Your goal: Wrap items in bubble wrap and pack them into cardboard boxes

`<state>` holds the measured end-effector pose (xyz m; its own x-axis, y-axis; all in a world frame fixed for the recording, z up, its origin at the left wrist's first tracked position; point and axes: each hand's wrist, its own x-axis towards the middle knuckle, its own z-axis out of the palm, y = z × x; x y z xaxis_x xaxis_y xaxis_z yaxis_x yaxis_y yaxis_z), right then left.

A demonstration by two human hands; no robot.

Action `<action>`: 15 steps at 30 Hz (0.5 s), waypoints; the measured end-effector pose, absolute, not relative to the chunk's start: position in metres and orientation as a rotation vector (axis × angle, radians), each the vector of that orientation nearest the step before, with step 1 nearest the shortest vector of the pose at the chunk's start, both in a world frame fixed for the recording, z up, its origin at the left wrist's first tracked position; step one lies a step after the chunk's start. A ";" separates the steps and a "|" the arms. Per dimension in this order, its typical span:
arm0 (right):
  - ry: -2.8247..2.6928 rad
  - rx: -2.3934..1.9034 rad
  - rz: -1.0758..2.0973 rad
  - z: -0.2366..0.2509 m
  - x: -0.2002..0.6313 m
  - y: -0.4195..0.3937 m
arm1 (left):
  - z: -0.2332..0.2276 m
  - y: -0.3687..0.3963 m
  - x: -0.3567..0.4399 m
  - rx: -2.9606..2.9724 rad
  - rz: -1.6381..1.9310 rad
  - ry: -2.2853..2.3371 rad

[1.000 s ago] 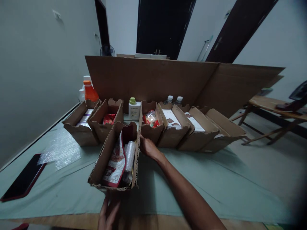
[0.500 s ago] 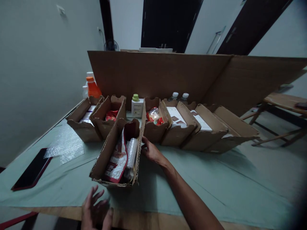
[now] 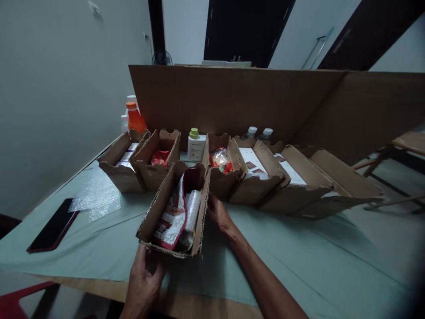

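A brown cardboard box [image 3: 159, 208] (ragged-edged) is held, open side up, over pale green cloth [image 3: 99, 248], packaged goods [image 3: 171, 223] inside.

A phone [image 3: 51, 228] lies on the pale green cloth [image 3: 275, 235], its far end under an edge of bubble wrap [image 3: 104, 197]; an orange bottle [image 3: 136, 119] stands near the wall [image 3: 59, 88], at the left end of a cardboard panel [image 3: 232, 95]; two white caps [image 3: 252, 130] show in front of the panel; beyond it are a fan [image 3: 162, 58] and a dark double door [image 3: 247, 31]; a wooden seat [image 3: 411, 141] is at the far right, something red [image 3: 20, 299] at lower left.
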<state>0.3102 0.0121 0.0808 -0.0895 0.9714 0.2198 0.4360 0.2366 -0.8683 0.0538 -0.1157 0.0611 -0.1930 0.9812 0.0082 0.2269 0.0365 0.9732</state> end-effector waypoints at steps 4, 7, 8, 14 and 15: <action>-1.703 -1.266 0.635 0.073 0.295 0.002 | 0.063 -0.113 0.059 1.183 1.245 1.550; -1.721 -1.215 0.478 0.069 0.286 -0.002 | 0.061 -0.114 0.062 1.140 1.252 1.593; -1.732 -1.208 0.440 0.069 0.284 -0.003 | 0.060 -0.114 0.062 1.137 1.247 1.607; -1.811 -1.175 0.322 0.072 0.277 -0.013 | 0.051 -0.115 0.053 1.144 1.255 1.583; -1.802 -1.178 0.318 0.072 0.276 -0.013 | 0.050 -0.114 0.052 1.152 1.254 1.564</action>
<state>0.2764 -0.0134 0.0715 -0.1099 0.8234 0.5567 0.5829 0.5070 -0.6349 0.0516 -0.1136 0.0498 -0.2593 0.9647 -0.0464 0.1648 0.0915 0.9821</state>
